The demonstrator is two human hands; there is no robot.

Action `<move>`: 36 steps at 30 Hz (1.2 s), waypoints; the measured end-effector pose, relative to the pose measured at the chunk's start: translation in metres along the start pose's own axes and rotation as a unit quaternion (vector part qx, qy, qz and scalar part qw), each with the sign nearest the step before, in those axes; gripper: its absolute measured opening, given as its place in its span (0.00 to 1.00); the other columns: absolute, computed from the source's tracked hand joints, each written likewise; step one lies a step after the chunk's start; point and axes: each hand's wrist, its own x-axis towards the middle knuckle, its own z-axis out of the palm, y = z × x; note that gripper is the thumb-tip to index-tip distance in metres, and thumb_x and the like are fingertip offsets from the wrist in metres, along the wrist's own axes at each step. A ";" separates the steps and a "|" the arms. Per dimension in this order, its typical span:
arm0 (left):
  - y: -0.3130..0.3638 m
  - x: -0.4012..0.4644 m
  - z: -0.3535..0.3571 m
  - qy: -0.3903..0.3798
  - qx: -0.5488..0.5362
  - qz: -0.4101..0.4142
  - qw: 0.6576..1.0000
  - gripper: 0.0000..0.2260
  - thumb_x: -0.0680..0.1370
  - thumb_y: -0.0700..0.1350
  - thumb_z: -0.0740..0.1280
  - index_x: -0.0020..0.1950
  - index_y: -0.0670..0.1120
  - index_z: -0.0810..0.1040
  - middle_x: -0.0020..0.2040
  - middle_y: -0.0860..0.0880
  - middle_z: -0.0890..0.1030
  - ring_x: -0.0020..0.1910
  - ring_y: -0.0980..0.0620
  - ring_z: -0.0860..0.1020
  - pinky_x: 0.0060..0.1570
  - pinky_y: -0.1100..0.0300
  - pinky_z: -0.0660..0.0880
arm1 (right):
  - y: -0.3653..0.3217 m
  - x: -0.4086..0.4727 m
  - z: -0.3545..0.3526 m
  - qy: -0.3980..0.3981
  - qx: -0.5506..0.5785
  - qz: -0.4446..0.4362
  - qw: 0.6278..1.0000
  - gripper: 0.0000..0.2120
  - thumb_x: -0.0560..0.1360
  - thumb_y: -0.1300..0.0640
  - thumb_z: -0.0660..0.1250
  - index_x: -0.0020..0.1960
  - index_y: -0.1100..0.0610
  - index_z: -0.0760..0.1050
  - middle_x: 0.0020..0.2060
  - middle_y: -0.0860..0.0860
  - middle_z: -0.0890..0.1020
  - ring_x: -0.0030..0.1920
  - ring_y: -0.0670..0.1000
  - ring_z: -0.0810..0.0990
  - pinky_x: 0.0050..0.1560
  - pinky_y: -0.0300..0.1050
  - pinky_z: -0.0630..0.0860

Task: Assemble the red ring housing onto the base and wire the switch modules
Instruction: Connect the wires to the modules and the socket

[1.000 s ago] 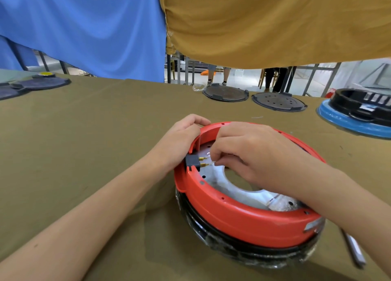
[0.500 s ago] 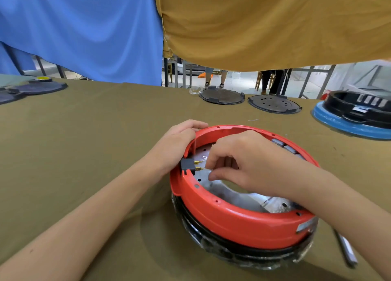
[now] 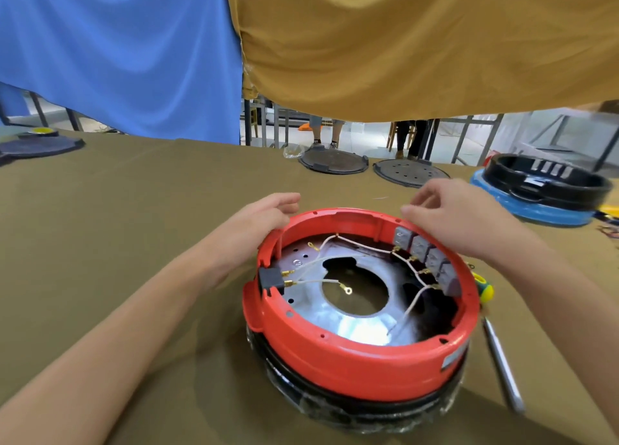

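Observation:
The red ring housing sits on a black base in front of me. A black connector block with brass pins is set in its left wall. Several grey switch modules line the right inner wall, joined by white wires with brass terminals. One loose ring terminal lies over the metal plate's centre hole. My left hand rests on the ring's far-left outer rim, fingers relaxed. My right hand hovers above the far-right rim with loosely curled fingers, holding nothing.
A screwdriver with a yellow-green handle lies right of the housing. Two dark round plates lie at the table's far edge. A blue and black housing stands far right. Another dark plate sits far left.
My right hand has left the connector pins inside the ring and risen to the far-right rim, uncovering the wires and switch modules. My left hand stays on the far-left rim.

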 end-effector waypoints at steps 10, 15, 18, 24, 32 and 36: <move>0.000 0.003 -0.018 0.007 0.004 -0.045 0.999 0.12 0.78 0.38 0.62 0.53 0.52 0.80 0.36 0.50 0.80 0.32 0.57 0.78 0.34 0.66 0.73 | 0.004 0.000 0.015 -0.161 0.338 -0.050 0.926 0.09 0.81 0.51 0.64 0.59 0.51 0.78 0.49 0.49 0.86 0.48 0.46 0.85 0.49 0.40 0.82; -0.011 -0.004 -0.024 -0.085 -0.090 -0.043 0.991 0.17 0.78 0.37 0.61 0.62 0.51 0.81 0.59 0.50 0.83 0.57 0.48 0.83 0.58 0.53 0.75 | 0.020 0.008 -0.003 -0.234 0.334 -0.013 0.913 0.13 0.78 0.47 0.68 0.58 0.54 0.80 0.49 0.53 0.85 0.49 0.52 0.85 0.48 0.49 0.84; -0.009 -0.003 -0.025 -0.072 -0.069 -0.037 0.994 0.17 0.78 0.35 0.61 0.60 0.50 0.82 0.57 0.48 0.84 0.54 0.44 0.84 0.55 0.52 0.76 | 0.023 0.005 0.001 -0.335 0.310 -0.037 0.889 0.15 0.75 0.49 0.72 0.59 0.54 0.79 0.49 0.53 0.86 0.49 0.53 0.86 0.46 0.44 0.83; -0.011 -0.004 -0.026 -0.026 -0.052 -0.038 0.998 0.18 0.68 0.40 0.64 0.53 0.53 0.84 0.54 0.44 0.85 0.49 0.42 0.82 0.53 0.47 0.76 | 0.017 0.009 0.026 -0.082 0.306 -0.053 0.947 0.10 0.73 0.49 0.74 0.50 0.53 0.81 0.41 0.48 0.86 0.39 0.44 0.85 0.37 0.34 0.80; -0.015 0.001 -0.020 -0.052 -0.076 -0.031 0.995 0.16 0.77 0.42 0.63 0.59 0.58 0.82 0.61 0.57 0.82 0.59 0.54 0.81 0.59 0.56 0.73 | 0.059 0.030 0.015 0.092 0.317 0.095 0.939 0.10 0.81 0.56 0.63 0.45 0.57 0.79 0.41 0.53 0.83 0.44 0.52 0.81 0.45 0.47 0.80; -0.015 -0.002 -0.023 -0.069 -0.053 -0.016 0.996 0.20 0.68 0.45 0.61 0.56 0.53 0.84 0.56 0.48 0.85 0.53 0.45 0.83 0.57 0.49 0.76 | 0.077 0.033 0.029 -0.049 0.119 0.112 0.985 0.06 0.75 0.55 0.71 0.51 0.54 0.78 0.46 0.50 0.81 0.46 0.48 0.79 0.41 0.43 0.77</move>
